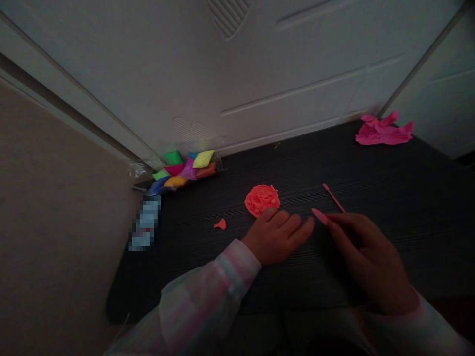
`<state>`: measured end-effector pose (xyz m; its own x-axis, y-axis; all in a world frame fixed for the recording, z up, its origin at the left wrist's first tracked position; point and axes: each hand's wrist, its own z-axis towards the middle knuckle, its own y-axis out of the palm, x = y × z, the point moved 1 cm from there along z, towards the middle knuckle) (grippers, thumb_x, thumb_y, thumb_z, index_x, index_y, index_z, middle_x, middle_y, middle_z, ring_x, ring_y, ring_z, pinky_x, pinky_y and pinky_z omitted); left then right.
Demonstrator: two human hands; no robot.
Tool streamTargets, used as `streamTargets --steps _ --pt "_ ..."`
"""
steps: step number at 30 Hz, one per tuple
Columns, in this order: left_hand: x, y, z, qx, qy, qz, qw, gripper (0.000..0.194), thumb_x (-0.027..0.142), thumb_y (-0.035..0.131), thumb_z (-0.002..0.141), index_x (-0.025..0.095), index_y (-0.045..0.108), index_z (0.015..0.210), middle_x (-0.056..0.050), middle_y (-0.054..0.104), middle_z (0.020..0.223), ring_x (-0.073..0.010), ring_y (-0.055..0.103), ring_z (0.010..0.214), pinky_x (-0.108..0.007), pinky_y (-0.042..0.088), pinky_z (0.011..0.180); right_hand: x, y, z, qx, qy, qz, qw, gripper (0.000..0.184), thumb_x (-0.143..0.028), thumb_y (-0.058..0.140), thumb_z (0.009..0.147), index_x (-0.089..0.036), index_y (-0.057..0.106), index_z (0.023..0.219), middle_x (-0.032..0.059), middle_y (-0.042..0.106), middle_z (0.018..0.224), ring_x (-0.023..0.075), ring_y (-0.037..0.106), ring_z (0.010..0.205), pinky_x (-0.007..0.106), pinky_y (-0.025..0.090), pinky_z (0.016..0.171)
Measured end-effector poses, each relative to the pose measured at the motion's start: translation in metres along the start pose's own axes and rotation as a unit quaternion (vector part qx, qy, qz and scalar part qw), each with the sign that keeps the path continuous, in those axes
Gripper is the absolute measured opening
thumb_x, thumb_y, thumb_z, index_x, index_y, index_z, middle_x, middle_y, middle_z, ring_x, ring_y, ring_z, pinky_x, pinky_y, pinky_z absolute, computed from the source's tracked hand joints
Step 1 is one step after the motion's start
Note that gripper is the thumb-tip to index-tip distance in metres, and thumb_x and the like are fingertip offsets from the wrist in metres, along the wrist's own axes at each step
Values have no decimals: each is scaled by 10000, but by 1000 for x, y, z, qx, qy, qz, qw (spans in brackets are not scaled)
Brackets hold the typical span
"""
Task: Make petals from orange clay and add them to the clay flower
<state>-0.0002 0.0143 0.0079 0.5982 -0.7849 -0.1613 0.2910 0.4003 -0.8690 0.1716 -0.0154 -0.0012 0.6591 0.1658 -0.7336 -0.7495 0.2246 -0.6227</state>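
Note:
A round coral-orange clay piece (261,199) with a rough, crumpled top lies on the dark table. My left hand (278,236) is at its near edge, palm down, with the fingers apart and nothing visible in them; the thumb side overlaps the clay's edge. Between thumb and fingers, my right hand (371,259) pinches a pink modelling tool (319,215), its flat blade pointing left toward my left fingertips. A second thin pink tool (334,198) lies just beyond the right hand. To the left of the round piece rests a small coral clay scrap (221,224).
Wrapped clay packets (185,170) in several colours sit in clear plastic at the back left. A blurred pale-blue item (145,222) lies at the left edge. Bright pink crumpled material (384,131) is at the back right. A white panelled door (260,74) stands behind the table (208,277).

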Motion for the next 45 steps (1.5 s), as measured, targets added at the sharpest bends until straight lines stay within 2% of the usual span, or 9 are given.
streamTargets --steps 10,15,21,24,32,35,37,41,45 --pt "2 -5 -2 26 20 23 999 213 182 401 849 197 522 1024 0 614 842 -121 496 713 -295 363 677 -2 1 0 7 8 25 1000 191 -331 463 796 -204 579 880 38 570 826 173 546 731 303 449 650" --pt "8 -10 -7 72 -52 13 996 220 167 422 830 189 518 1027 -13 612 806 -137 503 720 -299 374 666 -3 1 1 14 15 39 999 204 -345 461 795 -193 581 861 47 578 823 185 554 729 319 455 646" --pt "14 -4 -3 -37 -72 -59 995 217 188 411 810 143 522 991 -37 608 824 -162 508 721 -309 404 653 -1 2 1 6 11 48 999 213 -341 458 795 -185 585 868 45 573 815 182 549 724 317 447 651" --pt "12 -3 -3 -37 -91 -90 991 215 183 423 788 129 534 965 -51 615 831 -169 521 736 -312 420 671 1 3 0 17 20 50 998 204 -339 471 792 -185 584 864 44 575 822 182 549 745 315 445 664" --pt "8 -10 -12 184 -155 -121 963 181 135 440 774 123 534 929 -66 621 770 -147 543 714 -302 455 656 2 4 1 6 11 61 998 191 -347 467 802 -209 573 880 42 591 847 183 567 767 321 463 677" --pt "-3 -27 -20 217 -205 -89 950 160 119 455 765 141 548 893 -65 612 772 -153 540 722 -305 455 639 1 4 2 1 -5 53 999 180 -310 452 805 -210 569 897 46 593 846 184 569 755 330 470 671" --pt "-16 -41 -32 161 -289 -45 943 113 129 465 764 145 568 808 -68 609 774 -173 534 752 -334 452 676 1 6 2 -7 -20 33 999 180 -265 441 797 -204 565 913 53 591 858 191 568 765 343 471 674" --pt "-39 -54 -68 -75 -436 -48 895 181 231 492 771 146 592 894 -80 622 877 -213 558 809 -395 458 727 1 12 2 -39 -57 -28 997 224 -189 418 780 -184 555 956 75 586 915 214 563 851 381 464 746" --pt "-43 -48 -90 -88 -469 -121 870 197 205 491 779 146 602 930 -66 630 900 -181 581 861 -334 471 781 2 19 2 -58 -80 -77 992 288 -157 381 788 -181 561 1011 88 587 973 218 577 877 389 474 777"
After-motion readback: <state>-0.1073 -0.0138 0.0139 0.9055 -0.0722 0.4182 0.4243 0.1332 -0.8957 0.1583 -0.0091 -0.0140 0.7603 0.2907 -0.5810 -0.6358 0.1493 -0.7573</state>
